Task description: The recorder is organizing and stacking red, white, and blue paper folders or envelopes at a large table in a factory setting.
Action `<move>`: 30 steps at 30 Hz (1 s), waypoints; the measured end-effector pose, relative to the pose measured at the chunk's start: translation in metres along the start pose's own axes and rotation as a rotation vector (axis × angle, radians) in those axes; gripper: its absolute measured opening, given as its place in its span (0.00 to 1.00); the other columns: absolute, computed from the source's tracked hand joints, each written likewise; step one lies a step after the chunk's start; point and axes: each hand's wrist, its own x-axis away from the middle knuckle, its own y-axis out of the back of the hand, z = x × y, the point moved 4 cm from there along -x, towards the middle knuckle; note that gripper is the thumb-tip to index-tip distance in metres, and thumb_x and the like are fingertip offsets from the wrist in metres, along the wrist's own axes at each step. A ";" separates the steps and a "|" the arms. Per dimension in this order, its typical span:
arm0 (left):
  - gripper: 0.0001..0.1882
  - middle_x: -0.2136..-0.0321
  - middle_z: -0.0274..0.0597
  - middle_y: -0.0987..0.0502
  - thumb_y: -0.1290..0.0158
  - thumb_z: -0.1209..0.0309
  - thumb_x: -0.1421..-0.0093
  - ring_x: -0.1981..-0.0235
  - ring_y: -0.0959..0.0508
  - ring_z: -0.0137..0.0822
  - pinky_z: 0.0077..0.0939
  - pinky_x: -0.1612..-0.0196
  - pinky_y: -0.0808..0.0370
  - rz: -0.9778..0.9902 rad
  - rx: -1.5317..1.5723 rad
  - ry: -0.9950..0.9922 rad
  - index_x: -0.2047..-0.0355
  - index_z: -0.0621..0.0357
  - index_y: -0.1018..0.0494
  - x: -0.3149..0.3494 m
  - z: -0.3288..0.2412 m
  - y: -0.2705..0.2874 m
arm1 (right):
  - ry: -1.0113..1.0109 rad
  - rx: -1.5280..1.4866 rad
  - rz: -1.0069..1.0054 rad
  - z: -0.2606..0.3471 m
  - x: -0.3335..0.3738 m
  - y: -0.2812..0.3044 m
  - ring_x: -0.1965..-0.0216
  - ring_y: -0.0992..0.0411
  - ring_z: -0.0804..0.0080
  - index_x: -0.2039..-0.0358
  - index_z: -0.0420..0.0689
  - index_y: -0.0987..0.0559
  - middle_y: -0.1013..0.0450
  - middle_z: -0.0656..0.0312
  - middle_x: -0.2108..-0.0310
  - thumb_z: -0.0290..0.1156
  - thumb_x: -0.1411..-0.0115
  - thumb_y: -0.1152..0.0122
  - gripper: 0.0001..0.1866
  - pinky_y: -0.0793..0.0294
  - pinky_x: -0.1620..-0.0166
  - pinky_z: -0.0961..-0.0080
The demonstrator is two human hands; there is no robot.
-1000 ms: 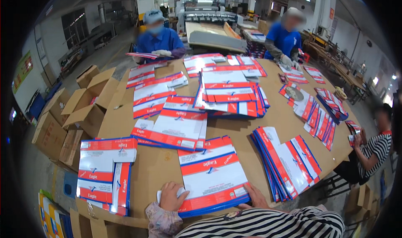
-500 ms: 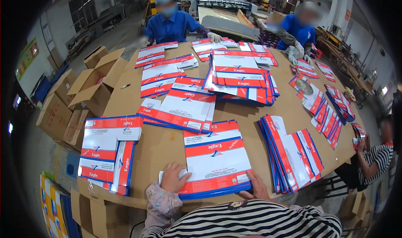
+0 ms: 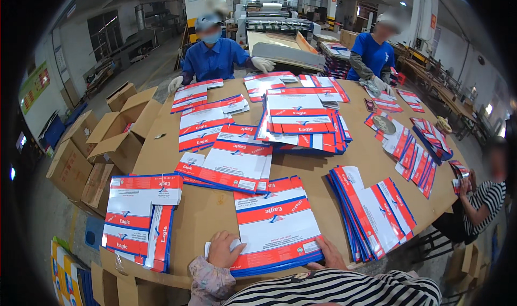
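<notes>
In front of me lies a stack of flat printed cardboard box sheets (image 3: 277, 233), red, white and blue, its edges fairly even. My left hand (image 3: 223, 250) rests at its lower left corner, fingers curled over a small white object (image 3: 235, 244) that is mostly hidden, so its kind is unclear. Against the lower right corner is my right hand (image 3: 330, 256), its fingers stretched along the side edge and the thumb apart at the near edge. To the right stands a fanned stack of the same sheets (image 3: 371, 212); another pile (image 3: 137, 214) lies to the left.
More sheet piles (image 3: 301, 112) cover the far side of the brown tabletop (image 3: 202, 220). Two gloved co-workers in blue (image 3: 215, 58) (image 3: 377, 53) stand across the table; a person in stripes (image 3: 482, 209) sits at the right. Cardboard cartons (image 3: 116, 139) stand at the left.
My view has tilted up, so the table appears lower. Both my hands keep their places at the stack. The co-worker across on the left has shifted both gloved hands.
</notes>
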 end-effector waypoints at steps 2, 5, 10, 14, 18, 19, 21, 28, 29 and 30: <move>0.14 0.68 0.46 0.26 0.37 0.65 0.50 0.61 0.27 0.48 0.39 0.55 0.31 0.003 0.006 0.002 0.66 0.60 0.22 -0.003 -0.001 0.001 | 0.002 0.015 0.008 0.001 -0.001 0.001 0.39 0.42 0.38 0.35 0.41 0.46 0.46 0.37 0.38 0.49 0.45 0.34 0.46 0.40 0.39 0.51; 0.13 0.68 0.47 0.26 0.37 0.67 0.50 0.60 0.27 0.48 0.38 0.55 0.30 0.004 0.005 0.002 0.67 0.61 0.23 -0.007 -0.004 0.001 | 0.017 0.006 -0.002 -0.002 -0.002 0.003 0.39 0.42 0.38 0.35 0.41 0.47 0.46 0.37 0.38 0.48 0.46 0.33 0.46 0.39 0.39 0.51; 0.13 0.68 0.45 0.27 0.38 0.65 0.49 0.61 0.28 0.48 0.38 0.55 0.32 0.003 0.002 0.000 0.67 0.60 0.22 -0.007 0.000 0.001 | 0.044 0.018 -0.016 0.000 -0.004 0.002 0.40 0.41 0.38 0.35 0.42 0.47 0.46 0.36 0.38 0.46 0.48 0.30 0.48 0.39 0.39 0.51; 0.13 0.68 0.46 0.27 0.38 0.64 0.49 0.61 0.28 0.48 0.39 0.55 0.31 -0.013 0.007 0.004 0.67 0.60 0.23 -0.002 0.002 0.004 | 0.056 0.013 -0.029 0.000 -0.003 -0.003 0.40 0.41 0.37 0.36 0.39 0.45 0.45 0.36 0.39 0.45 0.49 0.30 0.48 0.39 0.39 0.51; 0.14 0.67 0.48 0.26 0.37 0.66 0.49 0.61 0.27 0.50 0.40 0.56 0.30 0.005 -0.035 -0.041 0.66 0.61 0.23 -0.003 0.001 0.000 | 0.097 0.018 -0.093 0.002 -0.001 0.000 0.43 0.38 0.37 0.38 0.36 0.43 0.41 0.35 0.42 0.46 0.51 0.28 0.48 0.36 0.42 0.52; 0.14 0.67 0.48 0.26 0.37 0.66 0.49 0.61 0.27 0.50 0.40 0.56 0.30 0.004 -0.045 -0.034 0.66 0.61 0.23 -0.006 0.002 -0.001 | 0.109 0.015 -0.106 0.003 -0.001 0.001 0.43 0.38 0.37 0.38 0.35 0.42 0.41 0.35 0.42 0.46 0.51 0.28 0.48 0.36 0.42 0.52; 0.14 0.67 0.48 0.26 0.37 0.65 0.48 0.61 0.27 0.50 0.40 0.57 0.30 -0.008 -0.027 -0.044 0.66 0.61 0.23 -0.004 0.001 0.001 | 0.091 0.021 -0.098 0.003 -0.001 0.002 0.43 0.37 0.37 0.38 0.35 0.42 0.41 0.35 0.42 0.47 0.51 0.29 0.48 0.36 0.42 0.53; 0.14 0.68 0.46 0.27 0.38 0.64 0.48 0.62 0.28 0.49 0.39 0.56 0.31 -0.014 -0.006 -0.031 0.66 0.59 0.23 -0.004 0.001 -0.001 | 0.061 0.024 -0.066 -0.004 -0.003 0.001 0.42 0.39 0.38 0.37 0.38 0.42 0.44 0.35 0.40 0.50 0.50 0.30 0.48 0.38 0.40 0.53; 0.14 0.68 0.46 0.27 0.38 0.64 0.48 0.62 0.28 0.49 0.39 0.56 0.31 -0.010 -0.008 -0.041 0.66 0.59 0.23 -0.006 0.002 -0.002 | 0.057 0.023 -0.076 -0.006 -0.004 0.001 0.42 0.39 0.38 0.37 0.38 0.42 0.44 0.35 0.40 0.50 0.50 0.30 0.48 0.38 0.40 0.53; 0.14 0.68 0.46 0.27 0.38 0.64 0.48 0.62 0.28 0.49 0.39 0.56 0.31 -0.004 -0.004 -0.042 0.66 0.59 0.23 -0.004 0.002 -0.002 | 0.060 0.028 -0.070 -0.009 -0.001 -0.001 0.42 0.39 0.38 0.37 0.39 0.43 0.44 0.35 0.39 0.50 0.50 0.30 0.48 0.38 0.40 0.53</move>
